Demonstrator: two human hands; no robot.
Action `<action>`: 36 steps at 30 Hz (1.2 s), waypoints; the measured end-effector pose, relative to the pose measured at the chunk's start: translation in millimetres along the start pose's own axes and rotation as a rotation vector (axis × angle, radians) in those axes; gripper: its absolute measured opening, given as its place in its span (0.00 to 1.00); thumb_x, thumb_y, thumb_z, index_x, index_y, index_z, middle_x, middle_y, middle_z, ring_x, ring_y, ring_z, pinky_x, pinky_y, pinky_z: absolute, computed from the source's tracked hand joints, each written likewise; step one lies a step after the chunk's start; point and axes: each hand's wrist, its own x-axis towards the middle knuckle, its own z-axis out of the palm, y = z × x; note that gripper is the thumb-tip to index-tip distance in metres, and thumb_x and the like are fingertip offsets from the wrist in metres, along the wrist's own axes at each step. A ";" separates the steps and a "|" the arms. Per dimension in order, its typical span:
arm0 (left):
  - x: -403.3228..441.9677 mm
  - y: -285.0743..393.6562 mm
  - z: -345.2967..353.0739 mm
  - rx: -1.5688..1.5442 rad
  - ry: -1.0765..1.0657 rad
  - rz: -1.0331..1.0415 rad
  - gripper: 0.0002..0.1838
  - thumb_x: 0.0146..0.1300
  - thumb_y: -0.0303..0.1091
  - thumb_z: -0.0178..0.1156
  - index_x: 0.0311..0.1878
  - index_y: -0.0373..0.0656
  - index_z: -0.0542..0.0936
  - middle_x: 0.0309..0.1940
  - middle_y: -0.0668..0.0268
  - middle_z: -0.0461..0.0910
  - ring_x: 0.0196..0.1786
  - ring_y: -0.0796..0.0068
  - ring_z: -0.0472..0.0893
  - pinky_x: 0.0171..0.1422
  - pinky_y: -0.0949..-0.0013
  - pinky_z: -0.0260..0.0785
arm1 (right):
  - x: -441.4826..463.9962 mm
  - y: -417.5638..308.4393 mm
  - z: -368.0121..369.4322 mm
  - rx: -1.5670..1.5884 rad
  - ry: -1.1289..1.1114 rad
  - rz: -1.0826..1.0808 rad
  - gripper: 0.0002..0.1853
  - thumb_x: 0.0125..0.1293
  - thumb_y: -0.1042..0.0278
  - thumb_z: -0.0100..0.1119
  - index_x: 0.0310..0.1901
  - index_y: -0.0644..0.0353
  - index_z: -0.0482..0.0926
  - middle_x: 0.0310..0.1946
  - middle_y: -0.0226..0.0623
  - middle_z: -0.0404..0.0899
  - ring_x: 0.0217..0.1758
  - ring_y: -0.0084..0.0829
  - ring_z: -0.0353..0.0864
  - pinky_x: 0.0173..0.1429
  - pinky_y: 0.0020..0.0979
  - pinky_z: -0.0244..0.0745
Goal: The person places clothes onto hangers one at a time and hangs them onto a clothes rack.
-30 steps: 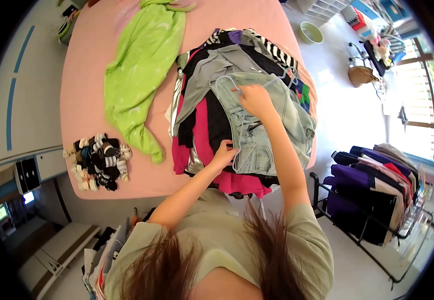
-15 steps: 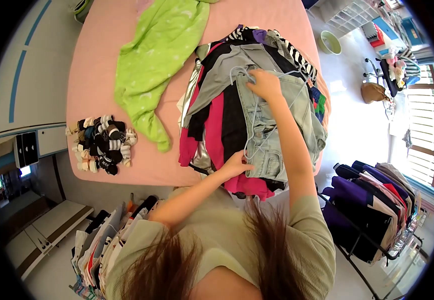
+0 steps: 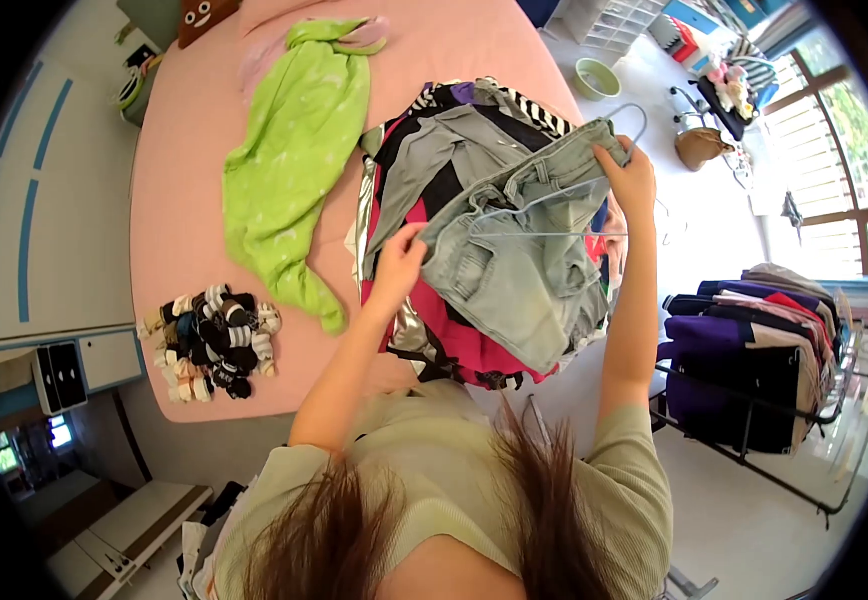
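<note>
Light-blue denim shorts (image 3: 514, 290) are held up at a slant over the clothes pile, their waistband stretched between my hands. My left hand (image 3: 401, 262) pinches the waistband's left end. At the upper right end, my right hand (image 3: 629, 178) is closed on the waistband beside the hook of a pale blue wire hanger (image 3: 544, 234). The hanger's wires lie across the front of the shorts; whether my right fingers also grip it is hidden. Beneath is a heap of clothes (image 3: 434, 150), with grey, black, pink and striped pieces.
A green blanket-like cloth (image 3: 289, 170) lies on the pink bed (image 3: 189, 160). Paired socks (image 3: 214, 340) are heaped near its left front corner. To the right stands a rack of hanging clothes (image 3: 744, 370). A green basin (image 3: 597, 79) sits on the floor beyond the bed.
The shorts have been lifted off the pile and turned, with the waistband now opened out between both hands. My right hand has moved right, and my left hand up and left.
</note>
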 end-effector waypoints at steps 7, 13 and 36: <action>-11.1 69.1 -27.1 0.171 -0.350 -0.091 0.22 0.48 0.27 0.71 0.49 0.40 0.78 0.35 0.74 0.77 0.41 0.85 0.74 0.49 0.79 0.66 | -123.7 -12.8 -75.0 0.275 0.273 0.125 0.17 0.57 0.58 0.64 0.40 0.64 0.79 0.27 0.36 0.80 0.30 0.25 0.74 0.40 0.27 0.69; -36.9 69.7 -19.8 0.463 -0.466 0.404 0.21 0.41 0.20 0.66 0.43 0.42 0.78 0.37 0.64 0.70 0.43 0.67 0.74 0.50 0.71 0.67 | -219.2 -32.5 -110.1 0.440 0.526 0.201 0.11 0.58 0.67 0.64 0.37 0.66 0.78 0.26 0.28 0.77 0.30 0.16 0.71 0.36 0.20 0.65; -117.1 79.4 -42.8 -0.087 -0.943 0.273 0.07 0.65 0.27 0.56 0.45 0.38 0.74 0.35 0.74 0.74 0.36 0.87 0.69 0.41 0.79 0.63 | -550.2 -159.2 -101.0 0.618 1.026 0.560 0.13 0.64 0.65 0.60 0.45 0.62 0.76 0.32 0.25 0.77 0.33 0.15 0.71 0.37 0.19 0.65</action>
